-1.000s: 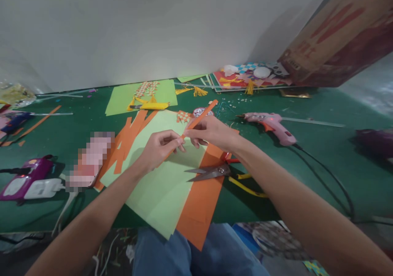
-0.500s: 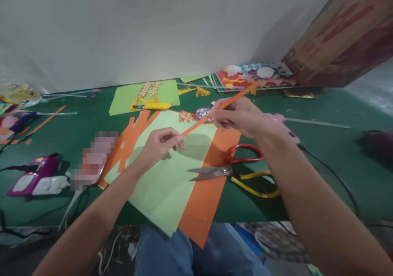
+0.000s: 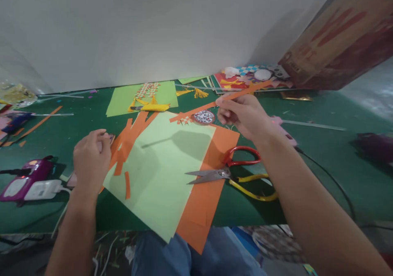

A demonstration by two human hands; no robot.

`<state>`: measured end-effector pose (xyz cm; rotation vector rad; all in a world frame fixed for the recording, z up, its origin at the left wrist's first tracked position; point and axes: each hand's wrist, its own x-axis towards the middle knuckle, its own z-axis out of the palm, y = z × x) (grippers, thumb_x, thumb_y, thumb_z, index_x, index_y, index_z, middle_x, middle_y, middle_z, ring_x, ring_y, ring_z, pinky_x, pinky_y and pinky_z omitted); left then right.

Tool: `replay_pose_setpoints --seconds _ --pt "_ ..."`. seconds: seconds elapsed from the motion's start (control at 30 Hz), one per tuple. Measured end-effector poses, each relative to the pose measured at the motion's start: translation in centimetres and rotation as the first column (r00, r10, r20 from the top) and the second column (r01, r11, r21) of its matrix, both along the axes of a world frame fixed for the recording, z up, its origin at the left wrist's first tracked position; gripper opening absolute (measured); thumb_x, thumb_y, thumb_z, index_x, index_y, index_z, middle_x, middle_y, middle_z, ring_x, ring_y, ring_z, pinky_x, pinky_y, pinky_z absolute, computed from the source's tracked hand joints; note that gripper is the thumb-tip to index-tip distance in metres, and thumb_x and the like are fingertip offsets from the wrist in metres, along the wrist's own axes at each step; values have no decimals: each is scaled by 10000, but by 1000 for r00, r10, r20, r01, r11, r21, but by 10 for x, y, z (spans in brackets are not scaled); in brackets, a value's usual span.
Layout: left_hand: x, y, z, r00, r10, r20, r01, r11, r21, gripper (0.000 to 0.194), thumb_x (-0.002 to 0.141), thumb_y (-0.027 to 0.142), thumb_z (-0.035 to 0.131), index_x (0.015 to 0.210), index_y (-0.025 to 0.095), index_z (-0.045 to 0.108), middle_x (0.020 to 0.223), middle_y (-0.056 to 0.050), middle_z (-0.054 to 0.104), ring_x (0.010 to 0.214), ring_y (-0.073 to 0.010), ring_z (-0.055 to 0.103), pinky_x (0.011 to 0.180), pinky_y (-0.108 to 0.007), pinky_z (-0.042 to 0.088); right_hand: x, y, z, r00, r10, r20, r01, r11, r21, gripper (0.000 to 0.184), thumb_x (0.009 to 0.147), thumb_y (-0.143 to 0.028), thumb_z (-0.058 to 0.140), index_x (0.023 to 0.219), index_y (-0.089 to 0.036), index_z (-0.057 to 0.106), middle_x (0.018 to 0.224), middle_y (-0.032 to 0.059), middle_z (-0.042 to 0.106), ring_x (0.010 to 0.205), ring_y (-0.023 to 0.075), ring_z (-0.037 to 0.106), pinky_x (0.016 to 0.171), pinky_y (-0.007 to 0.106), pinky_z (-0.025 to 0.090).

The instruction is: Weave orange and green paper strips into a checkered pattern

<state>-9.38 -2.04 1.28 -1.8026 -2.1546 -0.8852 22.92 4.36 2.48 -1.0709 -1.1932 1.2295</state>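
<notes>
My right hand (image 3: 241,114) pinches a long orange paper strip (image 3: 196,110) between thumb and fingers. The strip slants up to the right, above the green paper (image 3: 153,178). My left hand (image 3: 92,153) hovers over or touches the phone (image 3: 72,180) and covers most of it; its fingers are loosely bent, thumb apart. Cut orange strips (image 3: 133,139) lie by the green paper's left edge, and a short orange piece (image 3: 127,185) rests on it. Scissors (image 3: 222,173) with one red and one yellow handle lie open across an orange sheet (image 3: 196,210).
Behind are a yellow cutter (image 3: 155,107), a woven paper piece (image 3: 147,90), yellow tassels (image 3: 199,93) and a round tin of beads (image 3: 203,117). A pink glue gun (image 3: 284,131) lies partly behind my right arm. A purple power adapter (image 3: 30,180) sits left.
My left hand has let go of the strip and moved left to the phone. My right hand first drew the strip right and still holds it. A short orange piece has come into view.
</notes>
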Motion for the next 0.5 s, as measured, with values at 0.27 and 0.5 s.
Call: replay_pose_setpoints --seconds 0.27,0.5 --pt "9 -3 -4 979 82 -185 -77 996 32 302 868 241 414 1101 151 585 904 -136 711 985 -282 647 1047 -519 319 -2 -1 -5 998 55 38 -55 998 0 233 738 -233 675 593 -185 498 478 -66 364 425 63 438 422 231 339" --pt "45 -1 16 913 -327 245 361 926 -110 328 918 384 357 1029 222 619 1020 -39 706 995 -211 630 875 -350 475 -9 -6 -5 939 272 209 -274 962 -22 279 753 -223 648 529 -172 490 456 -45 430 444 65 448 441 234 322"
